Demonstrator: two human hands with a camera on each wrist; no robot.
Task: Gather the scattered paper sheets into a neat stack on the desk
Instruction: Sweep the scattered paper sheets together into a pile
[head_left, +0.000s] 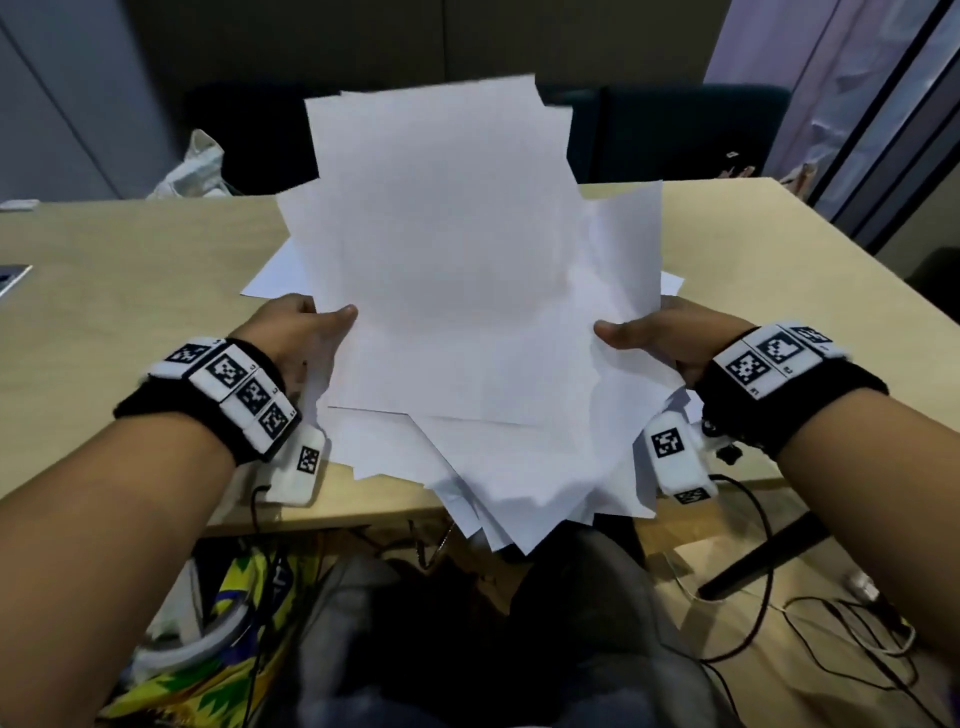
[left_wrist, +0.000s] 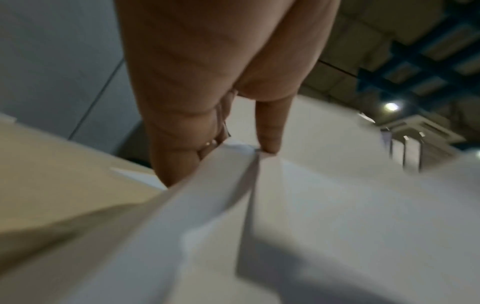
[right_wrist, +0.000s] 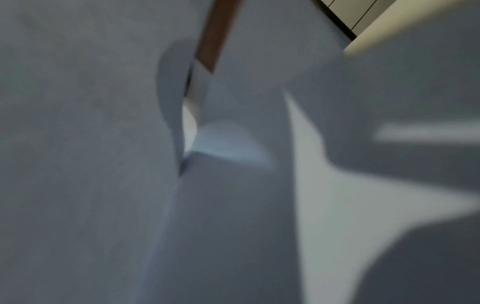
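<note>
A loose, fanned bundle of several white paper sheets (head_left: 457, 291) is tilted up off the light wooden desk (head_left: 130, 291), its lower corners hanging past the near edge. My left hand (head_left: 306, 332) grips the bundle's left edge, thumb on top. My right hand (head_left: 649, 335) grips the right edge the same way. In the left wrist view my left hand (left_wrist: 221, 123) pinches the paper sheets (left_wrist: 324, 205) at a fold. The right wrist view is almost filled by the paper sheets (right_wrist: 103, 164); only a sliver of my right hand (right_wrist: 215, 37) shows. More white sheets (head_left: 275, 275) lie flat on the desk behind.
A white cloth bag (head_left: 197, 171) sits beyond the desk's far left edge, and dark chairs (head_left: 675, 135) stand behind it. A flat object (head_left: 13, 275) lies at the desk's left edge. Cables (head_left: 831, 639) and a colourful bag (head_left: 228, 649) lie on the floor below.
</note>
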